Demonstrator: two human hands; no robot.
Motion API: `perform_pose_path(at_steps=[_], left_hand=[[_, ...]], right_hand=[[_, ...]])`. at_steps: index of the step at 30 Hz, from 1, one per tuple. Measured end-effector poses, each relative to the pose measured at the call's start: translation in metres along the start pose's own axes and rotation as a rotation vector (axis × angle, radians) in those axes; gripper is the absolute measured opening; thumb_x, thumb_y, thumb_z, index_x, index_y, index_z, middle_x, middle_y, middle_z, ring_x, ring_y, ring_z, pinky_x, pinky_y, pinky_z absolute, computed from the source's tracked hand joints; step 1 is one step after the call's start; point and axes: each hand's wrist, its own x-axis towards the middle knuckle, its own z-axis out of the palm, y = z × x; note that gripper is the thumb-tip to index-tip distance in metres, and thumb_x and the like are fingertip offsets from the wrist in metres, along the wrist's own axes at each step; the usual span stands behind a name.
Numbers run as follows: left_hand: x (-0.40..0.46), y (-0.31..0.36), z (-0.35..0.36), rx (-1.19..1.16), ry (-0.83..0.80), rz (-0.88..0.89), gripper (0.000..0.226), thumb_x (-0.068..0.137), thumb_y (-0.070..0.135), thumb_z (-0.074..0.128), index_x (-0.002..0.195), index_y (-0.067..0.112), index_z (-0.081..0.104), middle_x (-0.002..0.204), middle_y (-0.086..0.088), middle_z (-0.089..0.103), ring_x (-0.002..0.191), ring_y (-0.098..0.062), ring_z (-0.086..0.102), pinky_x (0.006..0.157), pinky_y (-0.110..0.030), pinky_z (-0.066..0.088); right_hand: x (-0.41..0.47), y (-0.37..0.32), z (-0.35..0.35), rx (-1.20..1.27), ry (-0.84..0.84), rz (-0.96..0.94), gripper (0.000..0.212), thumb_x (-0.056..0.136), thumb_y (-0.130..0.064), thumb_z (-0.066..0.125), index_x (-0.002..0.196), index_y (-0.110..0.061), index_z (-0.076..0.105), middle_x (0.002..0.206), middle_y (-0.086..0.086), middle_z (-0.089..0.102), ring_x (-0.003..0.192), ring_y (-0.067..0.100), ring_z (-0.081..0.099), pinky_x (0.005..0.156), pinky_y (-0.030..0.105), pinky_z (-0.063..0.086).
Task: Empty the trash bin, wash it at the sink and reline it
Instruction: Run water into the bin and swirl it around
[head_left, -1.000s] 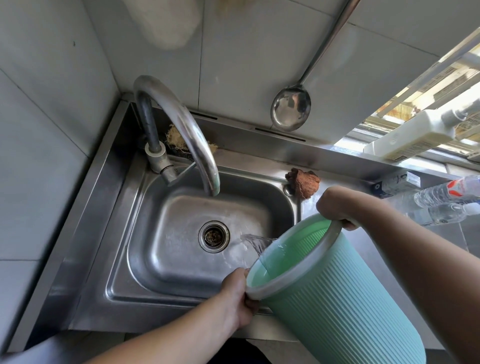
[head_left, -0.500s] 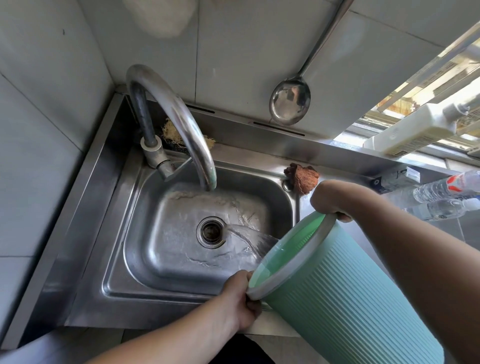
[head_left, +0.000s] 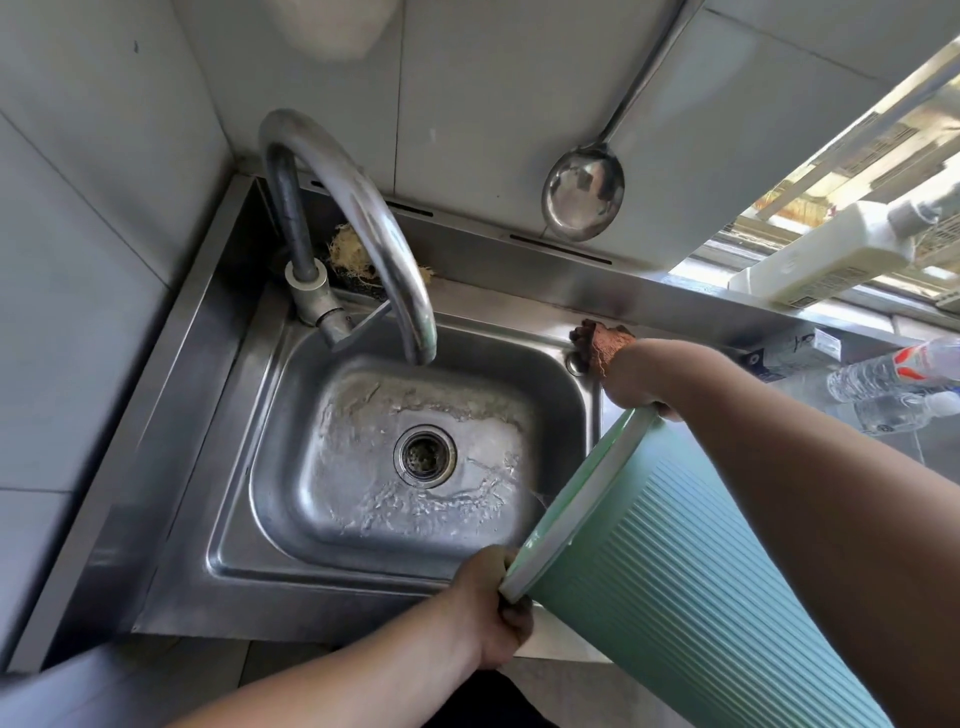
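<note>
Hands are gripping a green ribbed plastic trash bin (head_left: 701, 587) by its pale rim, left hand (head_left: 488, 608) and right hand (head_left: 636, 376) fingers curled around opposite edges, tipping it over the sink (head_left: 291, 415); it is likely light, stiff and wet-slippery.

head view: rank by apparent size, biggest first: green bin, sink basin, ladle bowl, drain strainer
1. green bin, though nearness to the camera inflates it
2. sink basin, close in apparent size to the bin, so that order is unsure
3. ladle bowl
4. drain strainer, slightly smaller
</note>
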Motion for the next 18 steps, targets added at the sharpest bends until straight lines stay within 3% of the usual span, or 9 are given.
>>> perform_pose_path(at_steps=[3,5,7,9,12,15,18], left_hand=[[-0.001,-0.002,-0.002,0.005,-0.008,-0.005,0.044,0.088,0.007,0.039,0.048,0.017,0.055,0.040,0.006,0.036,0.025,-0.004,0.027,0.027,-0.008,0.016],[-0.003,-0.003,-0.003,0.006,-0.019,-0.010,0.045,0.088,0.006,0.039,0.047,0.017,0.055,0.040,0.006,0.036,0.026,-0.005,0.027,0.028,-0.008,0.016],[-0.007,-0.004,-0.003,0.003,-0.024,-0.016,0.044,0.087,0.006,0.039,0.048,0.017,0.054,0.040,0.006,0.035,0.026,-0.005,0.027,0.028,-0.009,0.016],[-0.010,-0.004,-0.003,-0.005,-0.021,-0.022,0.044,0.087,0.006,0.038,0.048,0.017,0.054,0.040,0.005,0.035,0.026,-0.005,0.027,0.027,-0.009,0.017],[-0.014,-0.005,-0.002,-0.010,-0.009,-0.023,0.043,0.089,0.005,0.037,0.051,0.017,0.054,0.040,0.005,0.036,0.026,-0.005,0.027,0.027,-0.008,0.017],[-0.019,-0.001,0.000,-0.016,0.023,0.013,0.039,0.090,0.003,0.034,0.060,0.015,0.055,0.042,0.003,0.038,0.026,-0.006,0.029,0.027,-0.009,0.020],[-0.028,0.014,0.002,-0.096,0.083,0.099,0.031,0.091,0.004,0.036,0.065,0.012,0.052,0.039,0.000,0.042,0.023,-0.009,0.035,0.027,-0.008,0.024]], right_hand=[[0.004,-0.001,0.002,-0.018,-0.005,-0.002,0.024,0.093,-0.006,0.038,0.073,-0.013,0.026,0.069,0.004,0.031,0.055,0.016,0.035,0.045,0.022,0.029],[0.008,0.000,0.004,-0.037,0.001,-0.017,0.011,0.091,-0.005,0.038,0.085,-0.011,0.031,0.069,0.005,0.033,0.054,0.015,0.034,0.043,0.022,0.026],[0.013,0.000,0.007,-0.059,-0.002,-0.028,0.012,0.088,-0.005,0.038,0.095,-0.012,0.032,0.069,0.004,0.034,0.056,0.015,0.034,0.044,0.023,0.027],[0.015,0.000,0.008,-0.097,-0.005,-0.039,0.011,0.087,-0.007,0.039,0.097,-0.012,0.039,0.074,0.005,0.040,0.060,0.017,0.039,0.054,0.025,0.037],[0.018,-0.001,0.009,-0.106,-0.003,-0.049,0.029,0.087,-0.010,0.043,0.115,-0.017,0.047,0.081,0.007,0.044,0.069,0.021,0.047,0.069,0.030,0.044],[0.021,0.002,0.011,-0.009,0.032,-0.030,0.044,0.090,-0.012,0.044,0.134,-0.009,0.042,0.086,0.005,0.040,0.085,0.025,0.046,0.079,0.032,0.041],[0.016,0.011,0.004,0.116,0.095,-0.070,0.032,0.095,-0.022,0.047,0.124,-0.013,0.056,0.086,0.003,0.048,0.083,0.024,0.047,0.078,0.037,0.042]])
